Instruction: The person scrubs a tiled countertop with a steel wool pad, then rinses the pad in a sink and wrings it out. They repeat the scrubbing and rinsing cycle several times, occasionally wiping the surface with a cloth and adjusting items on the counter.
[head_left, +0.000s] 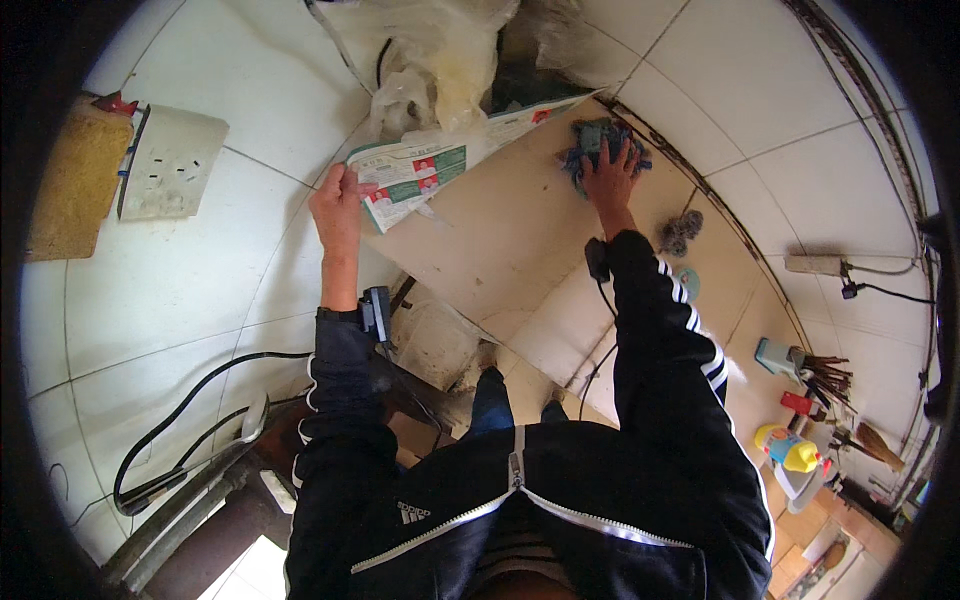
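Note:
My left hand (341, 199) pinches the left edge of a printed paper sheet (442, 161) with small red portrait pictures, lifting that edge off the tan countertop (495, 240). Crumpled clear plastic bags (450, 67) lie on the sheet's far side. With fingers spread, my right hand (611, 184) presses on a bunched blue-green cloth (596, 139) at the counter's back edge, by the tiled wall. A grey scouring pad (681, 231) lies on the counter to the right of my right forearm.
A wall socket (174, 161) and a brown board (79, 176) are on the left. Along the right stand a holder with thin brown sticks (780, 358), a yellow-capped bottle (787, 448) and a brush (877, 446). A power strip (816, 264) is on the right wall; a black hose (161, 405) curves at lower left.

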